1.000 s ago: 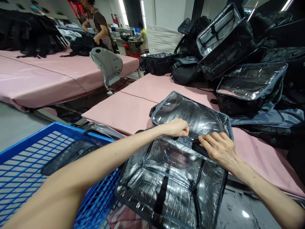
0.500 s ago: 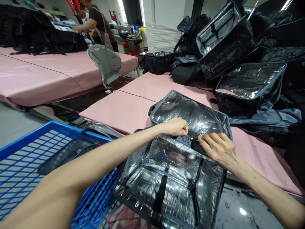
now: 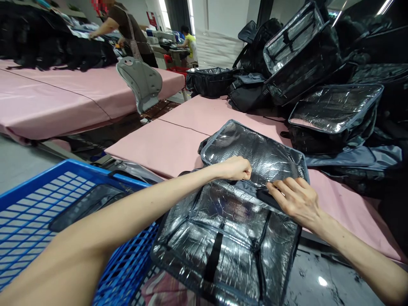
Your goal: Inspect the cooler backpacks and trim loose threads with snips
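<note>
An insulated bag (image 3: 236,250) with a crinkled silver lining lies opened toward me at the table's near edge. Its silver-lined lid (image 3: 255,148), bordered in grey-blue, is folded back onto the pink table. My left hand (image 3: 235,168) is closed in a fist at the seam between lid and body; what its fingers pinch is hidden. To the right, my right hand (image 3: 295,199) has its fingers curled together on the bag's edge, beside a dark strip of fabric. A black strap (image 3: 213,257) runs down inside the bag.
A blue plastic basket (image 3: 68,168) with a dark piece in it stands at my left. Several more silver-lined bags (image 3: 338,108) are piled on the pink table (image 3: 165,142) at right. Beyond a grey chair back (image 3: 140,80), a person (image 3: 134,34) works beside black bags.
Both hands stay almost in place at the seam, the right shifting very slightly. In the background, the person at the far table has moved their arms.
</note>
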Action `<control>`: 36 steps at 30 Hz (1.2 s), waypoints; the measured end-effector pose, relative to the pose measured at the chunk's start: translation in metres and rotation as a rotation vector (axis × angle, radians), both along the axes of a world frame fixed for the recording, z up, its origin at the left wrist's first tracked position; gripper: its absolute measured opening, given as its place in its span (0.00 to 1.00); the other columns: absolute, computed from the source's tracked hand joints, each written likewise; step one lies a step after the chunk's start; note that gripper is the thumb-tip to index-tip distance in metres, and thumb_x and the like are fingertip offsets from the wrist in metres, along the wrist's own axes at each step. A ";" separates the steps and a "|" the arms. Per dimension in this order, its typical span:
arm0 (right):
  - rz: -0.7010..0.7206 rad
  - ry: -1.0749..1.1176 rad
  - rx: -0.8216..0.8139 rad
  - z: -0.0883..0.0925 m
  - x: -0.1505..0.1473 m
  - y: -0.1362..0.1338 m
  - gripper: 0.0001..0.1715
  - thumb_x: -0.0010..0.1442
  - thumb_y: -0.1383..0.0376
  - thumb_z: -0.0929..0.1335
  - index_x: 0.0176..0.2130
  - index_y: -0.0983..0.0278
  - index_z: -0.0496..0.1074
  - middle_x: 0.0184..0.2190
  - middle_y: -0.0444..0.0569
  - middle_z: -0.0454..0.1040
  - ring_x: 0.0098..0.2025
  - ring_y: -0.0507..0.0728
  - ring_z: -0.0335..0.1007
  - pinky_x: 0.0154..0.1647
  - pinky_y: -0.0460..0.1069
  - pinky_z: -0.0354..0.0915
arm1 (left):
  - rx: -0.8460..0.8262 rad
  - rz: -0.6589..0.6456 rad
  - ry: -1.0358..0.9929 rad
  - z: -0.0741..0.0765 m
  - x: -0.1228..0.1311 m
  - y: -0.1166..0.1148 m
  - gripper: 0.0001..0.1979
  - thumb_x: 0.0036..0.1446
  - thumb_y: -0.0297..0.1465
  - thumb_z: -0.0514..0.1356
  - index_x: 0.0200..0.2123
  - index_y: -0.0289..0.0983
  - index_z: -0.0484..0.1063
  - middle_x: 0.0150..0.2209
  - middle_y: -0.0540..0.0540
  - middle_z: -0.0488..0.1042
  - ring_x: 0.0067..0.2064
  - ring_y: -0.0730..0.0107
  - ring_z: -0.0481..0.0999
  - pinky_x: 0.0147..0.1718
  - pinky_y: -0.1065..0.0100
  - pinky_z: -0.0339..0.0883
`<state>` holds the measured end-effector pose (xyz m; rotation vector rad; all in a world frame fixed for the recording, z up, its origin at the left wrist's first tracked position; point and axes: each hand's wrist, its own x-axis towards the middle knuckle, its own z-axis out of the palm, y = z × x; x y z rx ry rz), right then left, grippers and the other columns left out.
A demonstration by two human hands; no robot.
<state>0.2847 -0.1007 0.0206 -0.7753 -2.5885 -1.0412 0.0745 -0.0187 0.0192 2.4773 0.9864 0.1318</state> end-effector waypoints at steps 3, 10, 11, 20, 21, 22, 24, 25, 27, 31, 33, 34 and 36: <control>-0.012 -0.052 0.024 -0.005 -0.002 0.000 0.11 0.59 0.73 0.63 0.40 0.67 0.72 0.30 0.48 0.73 0.31 0.52 0.59 0.29 0.50 0.48 | 0.004 0.007 0.004 0.000 0.000 0.000 0.10 0.46 0.22 0.53 0.24 0.35 0.74 0.27 0.49 0.77 0.30 0.72 0.73 0.31 0.74 0.58; 0.025 -0.103 0.052 -0.007 -0.011 0.002 0.08 0.57 0.74 0.64 0.36 0.68 0.73 0.28 0.48 0.72 0.29 0.53 0.58 0.28 0.50 0.47 | 0.023 0.007 0.009 -0.002 0.001 0.001 0.10 0.46 0.23 0.53 0.23 0.36 0.74 0.26 0.49 0.77 0.29 0.72 0.72 0.30 0.74 0.58; 0.028 -0.108 0.049 -0.006 -0.011 0.002 0.08 0.57 0.74 0.64 0.34 0.67 0.73 0.27 0.48 0.72 0.29 0.52 0.58 0.28 0.50 0.47 | 0.028 0.009 0.014 -0.002 0.001 0.001 0.10 0.46 0.23 0.53 0.23 0.35 0.74 0.26 0.49 0.76 0.29 0.72 0.72 0.29 0.74 0.57; 0.005 -0.044 -0.004 0.002 -0.008 0.002 0.11 0.60 0.74 0.62 0.37 0.67 0.72 0.27 0.48 0.72 0.30 0.53 0.58 0.29 0.50 0.48 | 0.019 0.012 0.026 0.002 0.001 -0.001 0.10 0.46 0.22 0.53 0.23 0.36 0.74 0.27 0.50 0.77 0.30 0.73 0.72 0.31 0.74 0.58; 0.004 -0.059 -0.013 0.001 -0.008 0.002 0.12 0.59 0.75 0.62 0.37 0.66 0.73 0.28 0.48 0.72 0.31 0.53 0.59 0.29 0.50 0.48 | 0.022 0.015 0.028 0.002 0.001 -0.001 0.10 0.46 0.22 0.53 0.23 0.36 0.74 0.26 0.50 0.76 0.30 0.73 0.72 0.31 0.74 0.58; 0.002 -0.066 -0.036 0.000 -0.008 0.003 0.12 0.59 0.75 0.62 0.36 0.66 0.73 0.27 0.48 0.72 0.30 0.53 0.59 0.29 0.50 0.48 | 0.024 0.018 0.028 0.003 0.000 -0.001 0.10 0.46 0.22 0.53 0.23 0.36 0.74 0.26 0.50 0.76 0.30 0.73 0.72 0.31 0.74 0.58; -0.025 -0.022 -0.141 -0.001 -0.007 0.005 0.11 0.60 0.73 0.62 0.33 0.65 0.73 0.25 0.47 0.71 0.29 0.53 0.60 0.29 0.50 0.48 | 0.020 0.022 0.028 0.003 0.000 -0.002 0.10 0.46 0.23 0.53 0.24 0.36 0.74 0.27 0.50 0.77 0.30 0.73 0.72 0.31 0.74 0.58; -0.049 0.036 -0.222 -0.001 -0.006 0.006 0.11 0.60 0.71 0.62 0.33 0.64 0.72 0.25 0.47 0.71 0.29 0.53 0.61 0.29 0.49 0.49 | 0.017 0.022 0.028 0.003 0.000 -0.002 0.10 0.47 0.23 0.54 0.24 0.36 0.75 0.27 0.50 0.77 0.30 0.73 0.72 0.31 0.74 0.59; -0.126 0.181 -0.404 -0.005 -0.004 0.009 0.09 0.61 0.64 0.63 0.35 0.63 0.72 0.27 0.46 0.72 0.30 0.54 0.63 0.28 0.48 0.51 | 0.015 0.019 0.030 0.002 0.002 -0.002 0.10 0.47 0.23 0.54 0.24 0.36 0.75 0.27 0.50 0.76 0.30 0.72 0.72 0.31 0.74 0.59; -0.335 0.310 -0.632 -0.021 -0.009 0.017 0.09 0.57 0.62 0.64 0.39 0.61 0.70 0.32 0.45 0.73 0.29 0.53 0.67 0.24 0.46 0.49 | 0.027 0.010 0.015 -0.002 0.003 0.001 0.09 0.47 0.24 0.55 0.24 0.36 0.75 0.26 0.50 0.76 0.29 0.73 0.72 0.31 0.74 0.58; -0.380 0.340 -0.696 -0.029 -0.013 0.021 0.08 0.55 0.68 0.63 0.35 0.61 0.70 0.31 0.44 0.73 0.28 0.53 0.67 0.24 0.46 0.48 | 0.027 0.003 -0.041 -0.003 -0.009 0.006 0.09 0.48 0.24 0.55 0.26 0.36 0.75 0.28 0.50 0.76 0.31 0.73 0.72 0.31 0.74 0.58; -0.382 0.373 -0.737 -0.032 -0.014 0.022 0.09 0.53 0.70 0.62 0.33 0.61 0.70 0.31 0.44 0.73 0.28 0.53 0.68 0.24 0.46 0.49 | 0.029 0.025 -0.088 -0.003 -0.020 0.009 0.09 0.49 0.25 0.55 0.27 0.36 0.76 0.29 0.49 0.76 0.31 0.73 0.71 0.31 0.74 0.59; -0.378 0.467 -0.835 -0.034 -0.015 0.025 0.09 0.51 0.71 0.61 0.30 0.61 0.69 0.29 0.43 0.74 0.29 0.53 0.68 0.26 0.46 0.51 | 0.068 0.147 -0.194 -0.002 -0.049 0.013 0.10 0.51 0.26 0.54 0.32 0.35 0.76 0.31 0.48 0.75 0.30 0.74 0.70 0.32 0.73 0.59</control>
